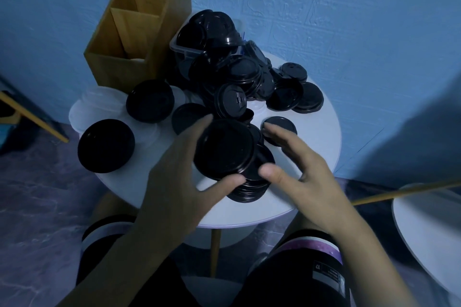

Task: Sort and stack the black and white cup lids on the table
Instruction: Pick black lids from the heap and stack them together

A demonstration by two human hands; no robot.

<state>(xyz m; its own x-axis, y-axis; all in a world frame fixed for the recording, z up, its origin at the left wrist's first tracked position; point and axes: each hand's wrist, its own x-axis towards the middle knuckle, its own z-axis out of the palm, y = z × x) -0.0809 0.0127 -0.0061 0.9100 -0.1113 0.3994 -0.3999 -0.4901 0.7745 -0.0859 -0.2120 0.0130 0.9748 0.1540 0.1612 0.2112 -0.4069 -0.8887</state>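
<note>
My left hand (179,177) holds a black lid (223,147) between thumb and fingers, tilted, just above a stack of black lids (252,182) on the round white table (316,137). To the right of that stack, my right hand (299,164) has spread fingers and its thumb against the stack's side. A heap of loose black lids (244,80) fills the table's middle and back. Two black lids (106,146) (149,101) lie on white lids (99,104) at the left. One small black lid (279,127) lies under my right fingertips.
A wooden divided box (134,25) stands at the back left. Beside it a clear plastic tub (184,50) holds more black lids. A second white table (429,214) is at the right. My knees sit under the table's front edge. The wall behind is blue.
</note>
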